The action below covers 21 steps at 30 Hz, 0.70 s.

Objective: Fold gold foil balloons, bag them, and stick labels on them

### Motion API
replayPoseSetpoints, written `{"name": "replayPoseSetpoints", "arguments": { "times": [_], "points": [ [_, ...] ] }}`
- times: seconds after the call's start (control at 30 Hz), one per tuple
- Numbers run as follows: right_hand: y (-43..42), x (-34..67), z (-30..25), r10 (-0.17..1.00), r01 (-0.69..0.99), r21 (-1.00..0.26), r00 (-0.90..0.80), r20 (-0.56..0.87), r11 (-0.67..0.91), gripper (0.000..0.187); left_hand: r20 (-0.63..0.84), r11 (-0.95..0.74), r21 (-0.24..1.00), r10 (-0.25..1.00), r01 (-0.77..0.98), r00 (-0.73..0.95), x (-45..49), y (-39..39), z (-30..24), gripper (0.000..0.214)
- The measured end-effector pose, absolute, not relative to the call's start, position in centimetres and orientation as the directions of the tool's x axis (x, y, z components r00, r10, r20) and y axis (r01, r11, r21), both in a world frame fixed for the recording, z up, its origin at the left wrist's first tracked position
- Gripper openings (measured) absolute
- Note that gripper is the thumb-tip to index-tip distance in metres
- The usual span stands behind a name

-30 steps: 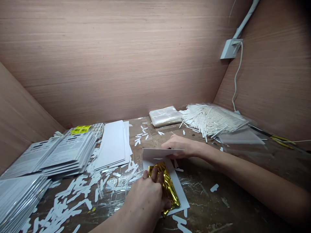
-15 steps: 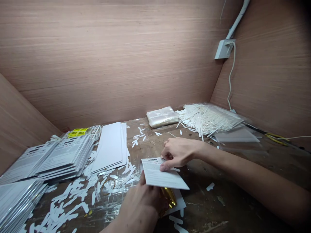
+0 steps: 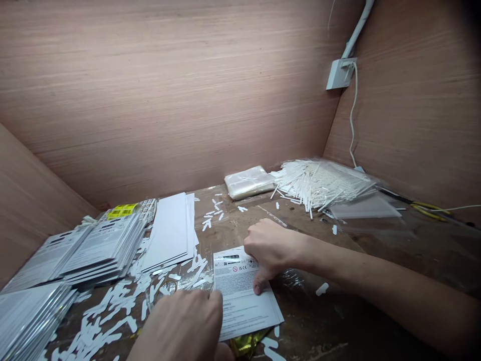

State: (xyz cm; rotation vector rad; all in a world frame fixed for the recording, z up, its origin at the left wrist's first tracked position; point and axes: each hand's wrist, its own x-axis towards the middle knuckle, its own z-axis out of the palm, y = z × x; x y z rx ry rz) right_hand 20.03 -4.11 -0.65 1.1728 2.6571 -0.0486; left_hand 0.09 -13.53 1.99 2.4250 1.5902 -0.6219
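A white printed card (image 3: 244, 296) lies folded flat on the worktop in front of me. A bit of gold foil (image 3: 246, 343) pokes out from under its near edge. My right hand (image 3: 268, 250) rests curled on the card's upper right part, its thumb pressing down on the print. My left hand (image 3: 184, 326) lies over the card's left edge with its fingertips on it; most of its fingers are hidden behind the back of the hand.
Stacks of packed silver-grey sleeves (image 3: 90, 248) and white cards (image 3: 169, 230) lie at the left. White paper scraps (image 3: 112, 311) litter the worktop. At the back sit a bundle of clear bags (image 3: 248, 181) and a pile of white sticks (image 3: 319, 183). Wooden walls enclose the booth.
The card's top flap, held up by my right hand, came down over the gold foil and now lies flat. My left hand slid off the foil to the card's left edge.
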Motion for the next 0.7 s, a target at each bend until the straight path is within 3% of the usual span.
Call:
{"name": "replayPoseSetpoints", "arguments": {
  "times": [0.1,0.23,0.5,0.7],
  "points": [
    [-4.3,19.9,-0.5,0.729,0.736,0.067,-0.646,-0.229,0.673,0.076,-0.404,-0.478,-0.108,0.822,0.872,0.401,1.7,-13.5,2.4,0.032],
    [-4.3,19.9,-0.7,0.730,0.736,0.060,-0.653,-0.203,0.675,0.075,-0.477,-0.572,-0.034,0.730,0.819,0.490,2.9,-13.8,0.2,0.028],
    [-4.0,20.3,-0.9,0.706,0.720,0.004,-0.679,-0.201,0.694,0.069,-0.512,-0.523,0.020,0.727,0.852,0.458,2.1,-12.9,-0.5,0.074],
    [-4.4,20.3,-0.6,0.701,0.713,0.005,-0.687,-0.191,0.701,0.065,-0.500,-0.542,-0.015,0.732,0.840,0.463,2.3,-13.2,-1.3,0.064]
  ]
}}
